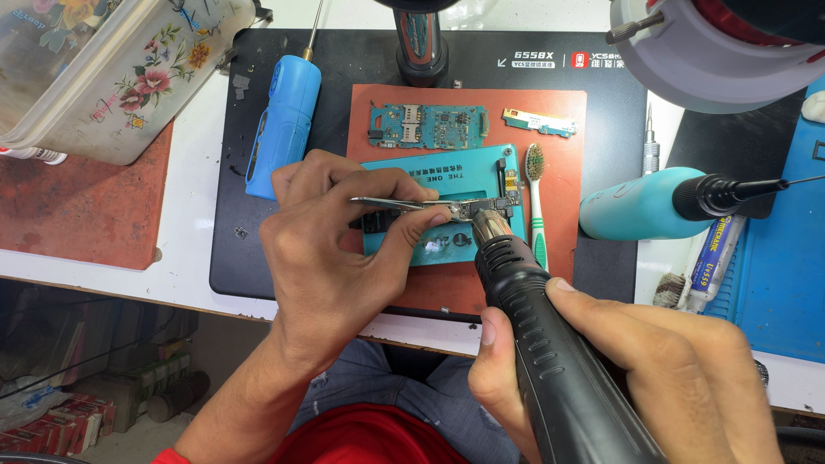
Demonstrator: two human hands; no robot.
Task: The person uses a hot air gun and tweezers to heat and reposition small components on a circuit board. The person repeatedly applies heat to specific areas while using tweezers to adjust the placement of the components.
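My left hand (339, 249) grips metal tweezers (395, 204), whose tips reach a small dark circuit board (481, 206) clamped on a teal holder (430, 176). My right hand (640, 369) holds a black hot-air gun (550, 344). Its metal nozzle (490, 225) points at the same board, just below the tweezer tips. The holder lies on an orange-red mat (563, 129).
A green circuit board (427, 126) and a narrow board strip (540, 122) lie above the holder. A green-handled brush (537, 202), a blue tool (284, 125), a teal bottle (640, 206), a tube (711, 258), a flowered plastic box (120, 77) and a lamp ring (722, 51) surround the work area.
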